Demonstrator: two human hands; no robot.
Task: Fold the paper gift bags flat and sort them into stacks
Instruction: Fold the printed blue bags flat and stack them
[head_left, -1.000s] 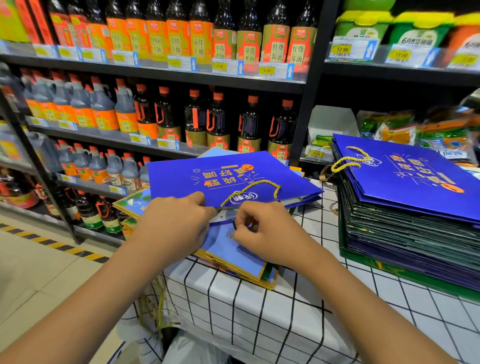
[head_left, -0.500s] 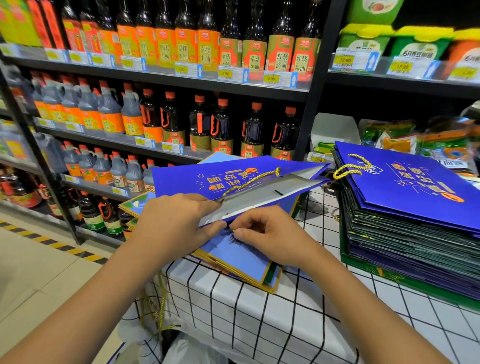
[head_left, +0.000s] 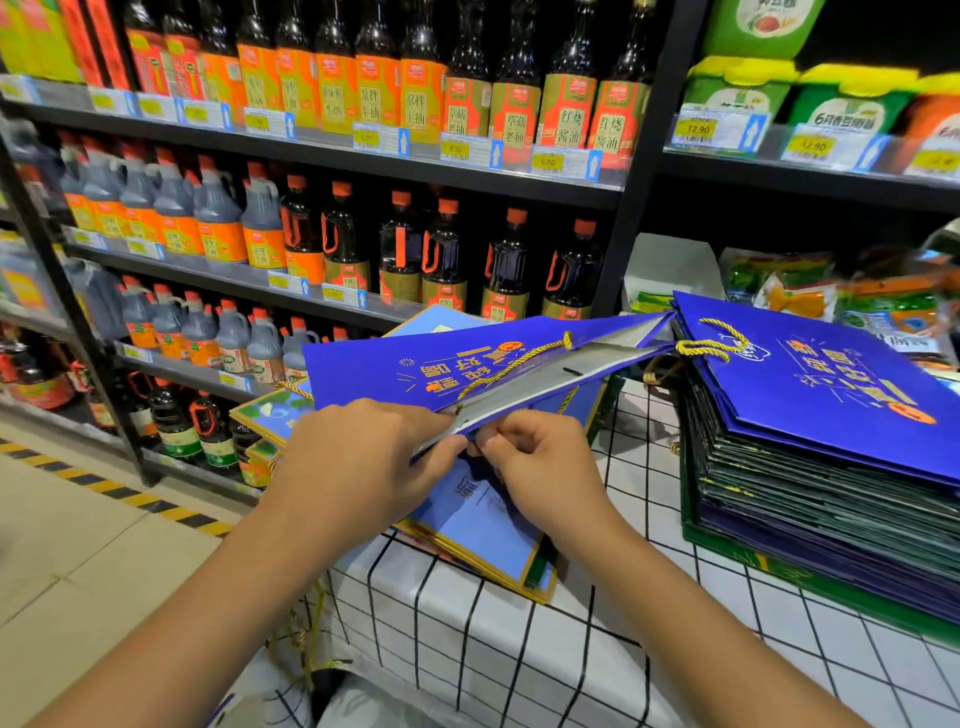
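While both hands work at its near edge, a royal-blue paper gift bag (head_left: 415, 364) with orange print and a gold rope handle (head_left: 511, 366) is held just above the table, its mouth parted so the grey-white inside (head_left: 524, 387) shows. The left hand (head_left: 358, 462) grips the near edge from the left, fingers curled over the upper panel. The right hand (head_left: 540, 462) pinches the lower panel just beside it, thumb and fingertips closed on the paper. Under the bag lies a low pile of flat light-blue bags (head_left: 478, 519) with gold borders, on the white grid-patterned tablecloth (head_left: 519, 665). To the right, near the bag's far corner, stands a tall stack of flattened bags (head_left: 810, 493), topped by a matching royal-blue one. Behind the table, black store shelves (head_left: 363, 166) hold rows of dark soy-sauce bottles (head_left: 447, 249) and grey jugs (head_left: 218, 218) with orange labels; green packets (head_left: 852, 104) fill the upper right shelf.
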